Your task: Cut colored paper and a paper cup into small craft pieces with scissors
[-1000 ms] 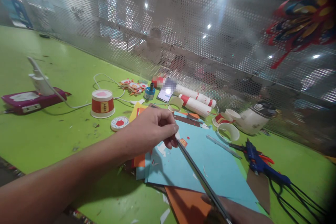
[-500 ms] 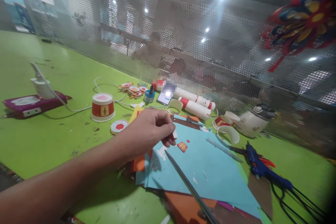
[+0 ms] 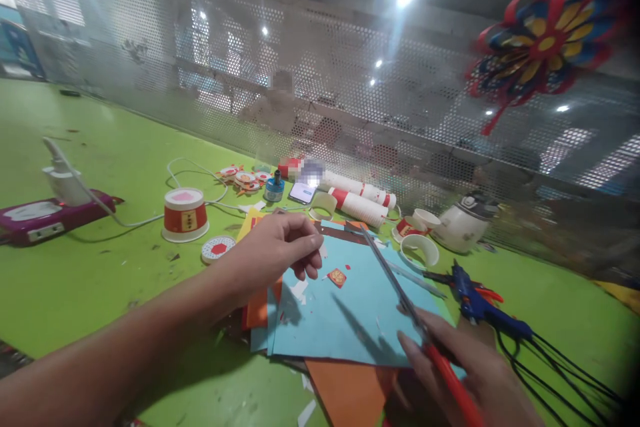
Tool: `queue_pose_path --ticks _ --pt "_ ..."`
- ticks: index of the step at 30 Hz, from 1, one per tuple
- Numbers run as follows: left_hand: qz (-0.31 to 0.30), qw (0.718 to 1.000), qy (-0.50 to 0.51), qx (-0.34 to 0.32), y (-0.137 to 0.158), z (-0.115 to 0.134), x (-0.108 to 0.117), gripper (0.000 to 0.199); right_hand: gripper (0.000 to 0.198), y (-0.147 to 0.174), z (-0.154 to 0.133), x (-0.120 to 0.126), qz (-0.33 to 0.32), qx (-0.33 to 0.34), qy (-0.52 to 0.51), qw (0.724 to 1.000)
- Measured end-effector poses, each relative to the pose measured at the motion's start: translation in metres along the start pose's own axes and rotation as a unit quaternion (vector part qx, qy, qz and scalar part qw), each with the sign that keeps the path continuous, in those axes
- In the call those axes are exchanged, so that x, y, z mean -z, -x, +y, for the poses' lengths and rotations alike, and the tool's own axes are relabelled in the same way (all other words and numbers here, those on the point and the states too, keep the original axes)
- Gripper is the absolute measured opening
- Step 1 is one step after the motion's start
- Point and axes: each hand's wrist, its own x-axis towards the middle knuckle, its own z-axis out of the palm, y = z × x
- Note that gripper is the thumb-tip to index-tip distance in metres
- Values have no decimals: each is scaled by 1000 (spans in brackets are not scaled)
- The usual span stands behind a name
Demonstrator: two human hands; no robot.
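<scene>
My left hand [image 3: 280, 250] pinches a white paper scrap [image 3: 324, 251], probably light, flimsy and best held by its edge, while my right hand [image 3: 483, 367] grips red-handled scissors [image 3: 419, 324].

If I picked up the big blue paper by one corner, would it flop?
Probably: the blue paper looks thin at its edges, so it may sag. It's likely light, being just flat paper. The white scraps and the red-and-gold piece seem to lie loose on top, so they'd probably slide off.
</scene>
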Motion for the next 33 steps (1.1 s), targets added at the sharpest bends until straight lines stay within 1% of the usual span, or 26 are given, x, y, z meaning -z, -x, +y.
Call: queue_pose_path --ticks 1,5,9,12,16,19,22,23,25,26,29,33 --pt "-2 1000 2 -6 1 -1 -1 17 41 -6 3 -1 -7 -29 35 999" --pt "-25 999 10 -19 4 -4 -3 17 45 -29 15 -3 -26 -106 99 989" --pt "-69 997 26 -5 5 -9 -7 18 44 -41 26 -9 -69 -145 126 979" --pt "-85 995 39 16 6 -12 -11 17 43 -42 31 -11 -97 -149 125 976" --pt "-102 993 57 30 6 -15 -14 16 36 -39 35 -9 -123 -113 108 980" --pt "-103 992 61 35 6 -15 -15 16 35 -36 33 -1 -115 -94 104 983" --pt "-103 992 63 37 6 -17 -15 16 37 -32 19 9 -49 -98 93 990" --pt "-107 992 65 36 6 -18 -16 16 39 -30 11 12 -18 -96 78 992" --pt "-117 990 68 34 6 -19 -16 16 36 -27 -8 17 29 -78 15 996" --pt "-122 990 68 35 6 -20 -17 16 33 -25 -19 17 33 -62 -29 997" --pt "-135 988 69 40 6 -21 -18 15 22 -19 -48 13 8 -5 -137 991" --pt "-141 987 72 43 7 -20 -19 14 18 -16 -70 5 -5 12 -218 976"
